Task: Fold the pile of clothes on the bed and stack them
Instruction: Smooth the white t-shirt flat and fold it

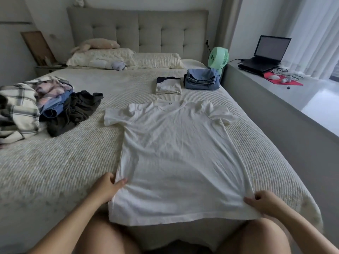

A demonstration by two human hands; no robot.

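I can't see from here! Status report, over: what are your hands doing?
Left hand and right hand pinch the white cotton T-shirt, spread flat. Unfolded clothes pile waits left. Nothing in the way.

No text can be read anywhere. The white T-shirt carries a small neck label with a short dark mark on it, too small and blurred to make out. The laptop screen is lit, but its contents are illegible.

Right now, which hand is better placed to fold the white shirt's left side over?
The left hand: it already pinches the white T-shirt at its left edge, while the right hand grips the opposite hem corner.
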